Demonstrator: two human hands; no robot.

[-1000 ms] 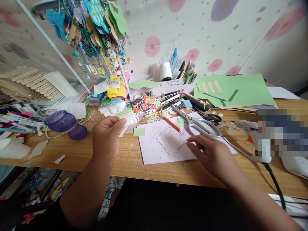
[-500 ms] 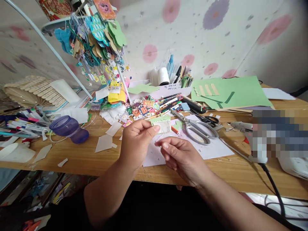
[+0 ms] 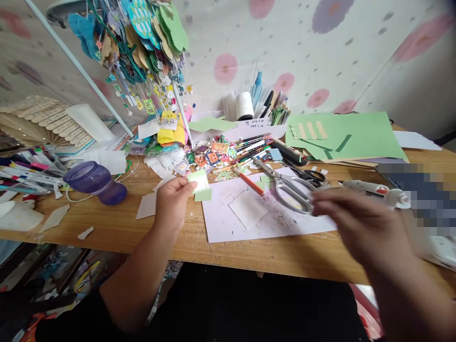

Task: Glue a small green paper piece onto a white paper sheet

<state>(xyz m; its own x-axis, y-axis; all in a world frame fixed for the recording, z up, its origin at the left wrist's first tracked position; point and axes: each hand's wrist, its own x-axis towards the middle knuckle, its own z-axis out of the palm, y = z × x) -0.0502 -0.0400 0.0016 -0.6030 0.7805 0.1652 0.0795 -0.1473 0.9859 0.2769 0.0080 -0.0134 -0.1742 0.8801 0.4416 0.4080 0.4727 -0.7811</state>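
Observation:
My left hand (image 3: 173, 203) pinches a small pale green paper piece (image 3: 199, 181) above the wooden table (image 3: 149, 232), left of a white sheet (image 3: 228, 221). A square white paper scrap (image 3: 247, 209) lies on that sheet. My right hand (image 3: 359, 225) is smeared by motion over the table's right side, near the silver scissors (image 3: 290, 190) and the white glue gun (image 3: 374, 191). Its fingers look loosely curled and I cannot see anything in them.
An orange pencil (image 3: 251, 183) lies on the sheet. A purple cup (image 3: 93, 181) lies on its side at left. Green paper sheets (image 3: 356, 135), coloured pencils (image 3: 252, 145), small printed squares (image 3: 210, 156) and a hanging paper mobile (image 3: 142, 52) crowd the back.
My left hand has carried the small paper piece back to the left. My right hand has swung away from it to the right, towards the glue gun.

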